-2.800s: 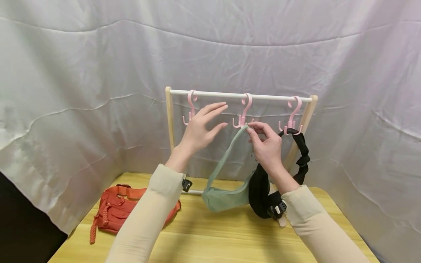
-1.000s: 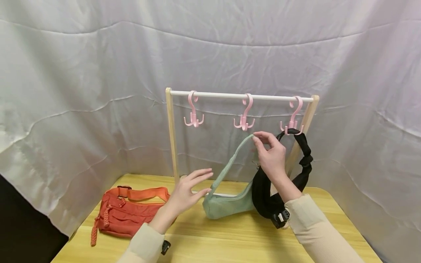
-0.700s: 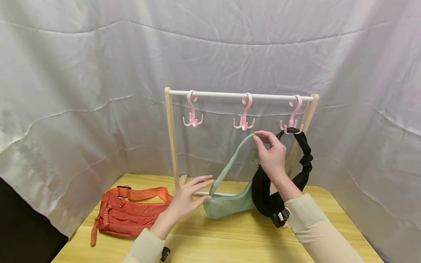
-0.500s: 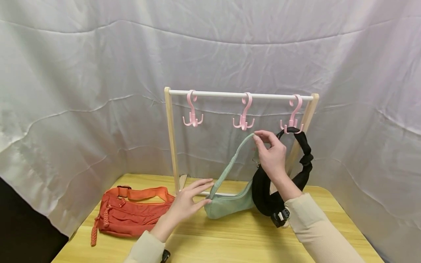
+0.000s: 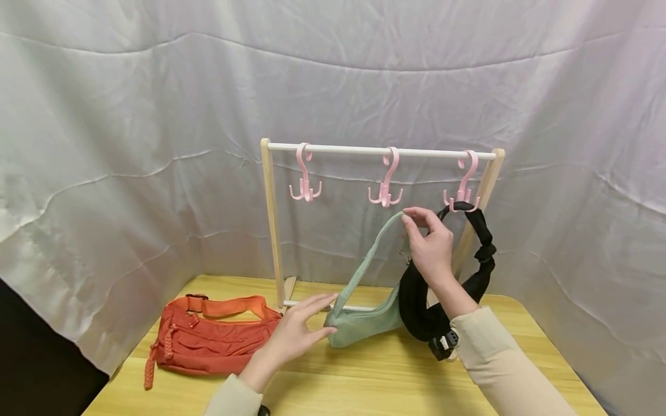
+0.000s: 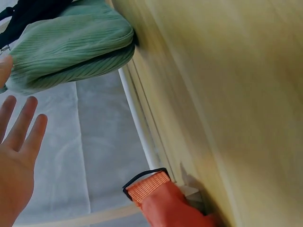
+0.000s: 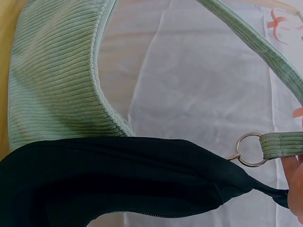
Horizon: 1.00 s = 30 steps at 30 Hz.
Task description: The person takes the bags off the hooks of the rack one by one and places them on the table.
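Below the middle pink hook (image 5: 385, 190), a green corduroy shoulder bag (image 5: 364, 328) is held up by its strap (image 5: 366, 257). My right hand (image 5: 433, 248) pinches the top of that strap between thumb and fingertips. At the bag's left end, my left hand (image 5: 293, 330) has its fingers extended, the thumb tip at the fabric; whether it touches is unclear. Straight, spread fingers (image 6: 21, 123) show beside the green bag in the left wrist view. A black bag (image 5: 413, 306) hangs from the right pink hook (image 5: 463, 188) and overlaps the green bag's right end.
A white rail (image 5: 343, 149) on wooden posts carries the hooks, including a left one (image 5: 305, 185) with nothing on it. An orange-red bag (image 5: 208, 341) lies on the wooden table (image 5: 359, 387) at left. A pale curtain (image 5: 333, 92) surrounds the table.
My left hand has come down from rail height to the green bag's left end. The right hand has lowered the strap from the middle hook, slightly rightward, and has since stayed nearly still.
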Available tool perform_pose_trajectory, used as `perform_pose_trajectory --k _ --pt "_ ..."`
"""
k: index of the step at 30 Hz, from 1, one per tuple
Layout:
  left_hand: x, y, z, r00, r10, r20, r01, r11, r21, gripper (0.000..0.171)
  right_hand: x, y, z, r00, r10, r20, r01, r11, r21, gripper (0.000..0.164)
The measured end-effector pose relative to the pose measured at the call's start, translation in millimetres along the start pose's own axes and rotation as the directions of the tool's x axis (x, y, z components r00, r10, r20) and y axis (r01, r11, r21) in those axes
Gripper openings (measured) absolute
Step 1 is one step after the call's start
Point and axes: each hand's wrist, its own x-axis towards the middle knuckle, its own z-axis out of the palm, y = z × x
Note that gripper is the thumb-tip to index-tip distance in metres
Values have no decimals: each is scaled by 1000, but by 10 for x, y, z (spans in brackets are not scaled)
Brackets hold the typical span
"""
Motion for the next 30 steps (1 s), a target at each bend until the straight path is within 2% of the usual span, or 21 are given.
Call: perform_pose_trajectory --k 8,15,23,25,30 --pt "-47 -21 59 1000 -11 17 11 999 -36 76 -12 11 -10 1000 10 5 -10 1000 -2 14" --pt "-34 -41 42 1000 -14 -25 11 991 -130 69 -19 -55 -16 1000 -4 8 4 1000 -9 14" --pt "-32 -23 -146 995 -49 -87 28 975 -220 56 -35 -404 -32 1000 23 19 -23 999 28 15" --pt "-30 -19 -192 994 -40 -106 16 976 -219 54 -35 -393 -25 1000 24 19 -25 999 33 16" --pt "-24 7 -282 990 -15 -140 -13 981 -193 50 -36 -202 14 999 28 29 -29 998 51 17"
